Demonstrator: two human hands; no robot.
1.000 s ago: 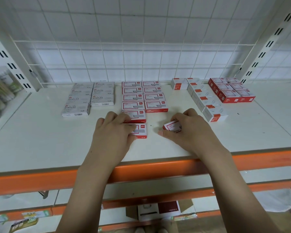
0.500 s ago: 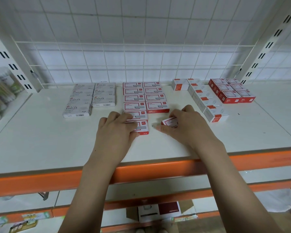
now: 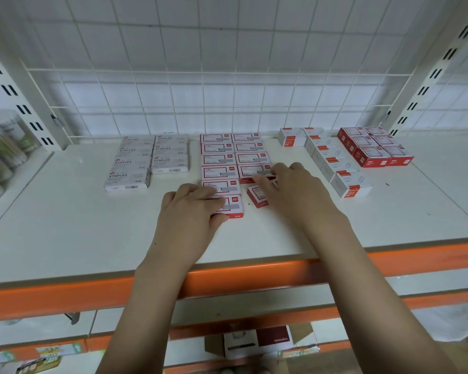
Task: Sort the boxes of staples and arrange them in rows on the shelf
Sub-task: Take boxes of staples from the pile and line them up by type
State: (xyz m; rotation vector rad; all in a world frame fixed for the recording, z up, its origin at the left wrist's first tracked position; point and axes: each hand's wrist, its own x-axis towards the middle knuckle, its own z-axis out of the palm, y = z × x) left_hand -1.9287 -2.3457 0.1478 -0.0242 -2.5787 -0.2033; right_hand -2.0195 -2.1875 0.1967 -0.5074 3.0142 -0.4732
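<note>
White wire grid point(image 3: 227, 76) before tiled wall, perhaps evenly lit

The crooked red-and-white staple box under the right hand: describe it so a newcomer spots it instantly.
Find the two columns of red-and-white boxes mid-shelf. At the right column's near end, by the right hand, sits the small red-and-white staple box. It alone lies skewed, outside the straight rows.

White wire grid point(image 3: 227, 76) behind; blurred green packages point(image 3: 0, 152) left.

On the shelf point(image 3: 65, 225), four groups of boxes sit along the back edge; a loose box point(image 3: 257, 197) lies tilted before the middle rows point(image 3: 234, 157).
</note>
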